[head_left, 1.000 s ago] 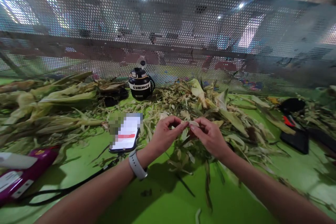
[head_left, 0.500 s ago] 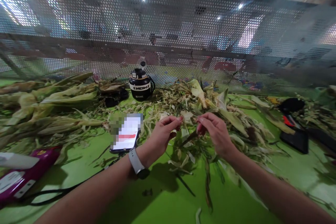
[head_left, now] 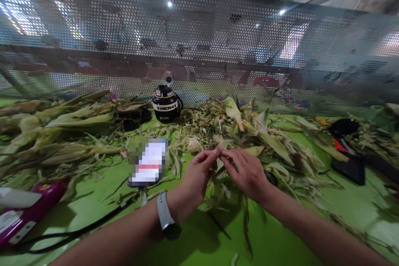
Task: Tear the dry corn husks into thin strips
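Note:
My left hand [head_left: 199,176], with a grey watch [head_left: 166,214] on its wrist, is closed, thumb and forefinger pinched together. Right against its fingertips, my right hand [head_left: 245,174] is pinched too, its fingers curled downward. Whatever lies between the fingertips is too small or hidden to make out. Strips of corn husk [head_left: 247,228] lie below both hands on the green tabletop [head_left: 193,245]. Just beyond the fingers spreads a heap of shredded husk [head_left: 202,120], with larger pale leaves [head_left: 276,147] at its right.
A lit phone [head_left: 148,166] on a black strap lies left of my hands. Behind it stands a black bottle [head_left: 166,106]. Whole husks [head_left: 62,129] are piled far left, near a purple device [head_left: 34,212]. A black flat object [head_left: 349,168] lies right. A perforated metal screen [head_left: 199,29] closes off the back.
My hands have come together from a small gap, the right one moving left and turning its fingers down. The view has shifted slightly.

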Tool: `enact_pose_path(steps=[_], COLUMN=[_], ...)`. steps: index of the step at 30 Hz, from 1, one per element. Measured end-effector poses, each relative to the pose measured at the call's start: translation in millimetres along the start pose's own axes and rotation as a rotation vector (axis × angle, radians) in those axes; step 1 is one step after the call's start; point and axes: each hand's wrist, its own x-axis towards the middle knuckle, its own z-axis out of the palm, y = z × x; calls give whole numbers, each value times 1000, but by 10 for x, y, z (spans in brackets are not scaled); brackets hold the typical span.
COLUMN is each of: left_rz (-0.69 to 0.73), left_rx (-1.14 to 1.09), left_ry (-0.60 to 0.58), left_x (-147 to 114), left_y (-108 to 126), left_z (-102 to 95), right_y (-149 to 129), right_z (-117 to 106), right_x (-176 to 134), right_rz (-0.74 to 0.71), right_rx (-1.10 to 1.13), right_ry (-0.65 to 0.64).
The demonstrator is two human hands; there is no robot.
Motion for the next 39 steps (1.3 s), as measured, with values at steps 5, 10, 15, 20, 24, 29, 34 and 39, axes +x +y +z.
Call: enact_pose_path(steps=[5,10,15,20,24,29,34,39], left_rz=[-14,61,229,277,266,248,178,162], left_rx=[-32,104,317,403,425,428,350,346], left_ry=[-21,-85,-160,-136,-134,-144,-157,-195], left_x=[-15,-29,18,38,47,56,56,15], left_y=[23,94,132,156,176,173,178,199], left_z=[17,37,-9,-46,-56,-60,-57,-27], right_y=[11,69,81,36,41,35,-28,-57], right_z=[-31,-115,-167,-238,-243,-218,-330,-386], right_x=[17,91,131,173,181,178,211,180], right_rz=[98,286,349,314,287,256,265,459], right_rx=[82,386,526,578,583,538,374,349], right_ry=[9,-16,-73,-141,-170,-233,-171,-80])
